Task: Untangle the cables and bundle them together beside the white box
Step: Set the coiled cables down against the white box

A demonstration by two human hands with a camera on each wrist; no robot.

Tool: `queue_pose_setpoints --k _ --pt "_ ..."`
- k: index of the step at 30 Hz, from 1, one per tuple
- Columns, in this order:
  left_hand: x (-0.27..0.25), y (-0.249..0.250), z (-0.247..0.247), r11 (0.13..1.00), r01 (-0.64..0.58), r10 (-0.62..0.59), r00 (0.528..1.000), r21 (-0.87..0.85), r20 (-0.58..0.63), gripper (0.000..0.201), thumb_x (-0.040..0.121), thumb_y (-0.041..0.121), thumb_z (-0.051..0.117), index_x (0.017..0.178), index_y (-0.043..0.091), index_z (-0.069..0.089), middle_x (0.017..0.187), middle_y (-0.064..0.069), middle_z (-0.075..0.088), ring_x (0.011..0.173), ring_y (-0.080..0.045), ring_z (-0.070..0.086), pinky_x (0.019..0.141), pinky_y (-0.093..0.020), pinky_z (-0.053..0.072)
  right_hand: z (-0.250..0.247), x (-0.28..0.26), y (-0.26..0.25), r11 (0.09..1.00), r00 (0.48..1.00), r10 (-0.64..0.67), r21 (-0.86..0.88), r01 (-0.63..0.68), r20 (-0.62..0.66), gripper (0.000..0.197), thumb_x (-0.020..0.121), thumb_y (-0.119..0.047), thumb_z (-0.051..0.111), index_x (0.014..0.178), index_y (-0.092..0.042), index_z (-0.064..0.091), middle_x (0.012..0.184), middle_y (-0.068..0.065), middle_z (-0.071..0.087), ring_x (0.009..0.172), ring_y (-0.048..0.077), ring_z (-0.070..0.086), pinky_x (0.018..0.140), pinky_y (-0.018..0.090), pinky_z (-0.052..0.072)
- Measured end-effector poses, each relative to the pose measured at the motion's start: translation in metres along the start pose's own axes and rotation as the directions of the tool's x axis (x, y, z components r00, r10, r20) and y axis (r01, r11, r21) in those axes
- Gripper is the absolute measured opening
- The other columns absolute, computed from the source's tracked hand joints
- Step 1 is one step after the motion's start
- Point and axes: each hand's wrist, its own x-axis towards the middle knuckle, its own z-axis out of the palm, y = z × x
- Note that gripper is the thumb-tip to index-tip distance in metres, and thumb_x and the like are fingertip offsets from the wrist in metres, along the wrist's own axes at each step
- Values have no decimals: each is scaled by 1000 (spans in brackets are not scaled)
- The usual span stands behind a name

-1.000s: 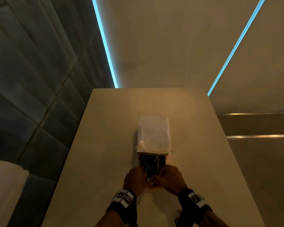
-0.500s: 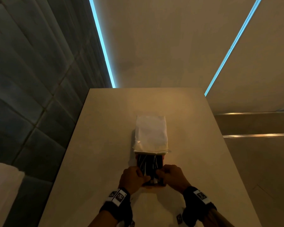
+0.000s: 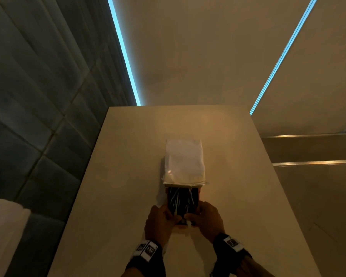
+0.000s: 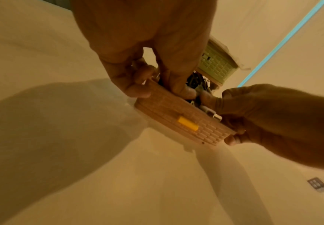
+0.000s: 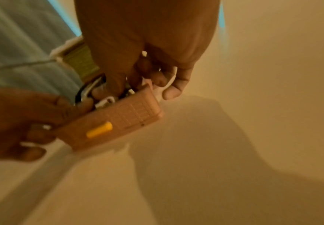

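Note:
The white box (image 3: 169, 198) lies on the table with its lid (image 3: 184, 160) swung open to the far side. A tangle of black and white cables (image 3: 182, 200) fills it. My left hand (image 3: 173, 216) grips the box's near left corner, fingers outside the wall and thumb inside on the cables. My right hand (image 3: 192, 217) grips the near right corner the same way. In the left wrist view the near wall (image 4: 168, 109) has a brick pattern and a yellow latch (image 4: 188, 125). In the right wrist view a white plug (image 5: 105, 101) shows at the rim beside my right hand (image 5: 143, 89).
The beige table (image 3: 118, 176) runs away from me, with bare surface on both sides of the box. A dark padded wall (image 3: 38, 116) stands to the left. Beyond the table's right edge are lower steps (image 3: 312, 162).
My hands have slid a little apart, from close together at the box's near end to its two near corners. The box and lid have stayed where they were.

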Motion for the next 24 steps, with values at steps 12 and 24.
queue_pose_setpoints --k 12,24 --pt "5 10 -3 997 66 -61 992 -41 113 27 70 45 76 65 33 52 66 12 56 69 -13 60 55 -24 43 6 -6 11 981 981 -192 -16 192 -36 34 88 -38 64 69 -29 37 75 -4 44 65 6 43 55 20 31" --pt "13 1 2 969 113 -82 986 -220 146 36 66 33 86 60 23 52 64 0 60 63 -20 63 53 -33 52 4 4 6 990 991 -133 -40 132 -31 33 77 -23 67 61 -23 38 70 -2 47 66 18 48 52 23 29"
